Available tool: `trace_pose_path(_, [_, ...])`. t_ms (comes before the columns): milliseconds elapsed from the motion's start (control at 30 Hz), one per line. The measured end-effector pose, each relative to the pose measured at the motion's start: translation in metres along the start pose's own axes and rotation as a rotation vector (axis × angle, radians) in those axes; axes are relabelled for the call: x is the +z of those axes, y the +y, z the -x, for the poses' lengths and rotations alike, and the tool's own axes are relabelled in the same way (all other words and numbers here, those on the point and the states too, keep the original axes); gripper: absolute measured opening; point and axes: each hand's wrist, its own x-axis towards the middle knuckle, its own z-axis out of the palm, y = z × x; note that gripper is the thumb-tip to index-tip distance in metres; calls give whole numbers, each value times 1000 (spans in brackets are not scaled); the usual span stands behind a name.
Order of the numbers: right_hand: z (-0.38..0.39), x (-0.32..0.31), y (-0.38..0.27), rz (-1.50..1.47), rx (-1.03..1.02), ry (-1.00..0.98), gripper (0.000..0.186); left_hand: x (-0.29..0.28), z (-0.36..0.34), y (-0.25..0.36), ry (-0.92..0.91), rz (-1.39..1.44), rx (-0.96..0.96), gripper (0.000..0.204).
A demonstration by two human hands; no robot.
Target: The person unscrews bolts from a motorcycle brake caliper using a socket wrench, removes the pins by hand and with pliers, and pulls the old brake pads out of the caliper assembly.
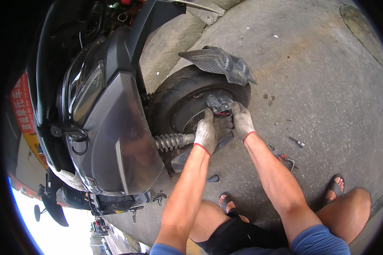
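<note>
In front of a scooter's rear wheel [174, 91], my two gloved hands hold a grimy dark brake caliper [219, 104] with a thin red strip along its lower edge. My left hand [206, 132] grips its left side, close to the shock absorber [170, 142] and the drilled brake disc [194, 122]. Around the right side close the fingers of my right hand [242, 120]. Both gloves are greyish white with red cuffs, and dirty at the fingers. The fingers behind the caliper are partly hidden.
A black mudguard [221, 63] juts over the tyre. The scooter's grey body panel [119, 127] rises at left. On the concrete at right lie small bolts [278, 123], a socket tool [296, 141], red-handled pliers [277, 152] and a bent wrench [291, 163]. My sandalled feet stand nearby.
</note>
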Motion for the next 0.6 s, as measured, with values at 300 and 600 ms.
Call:
trace_pose_path(300, [5, 3, 3, -122, 95, 47, 42, 17, 13, 17, 111, -274, 57, 63])
trace_pose_path(600, [8, 6, 5, -404, 244, -12, 39, 21, 14, 20, 122, -401, 94, 69])
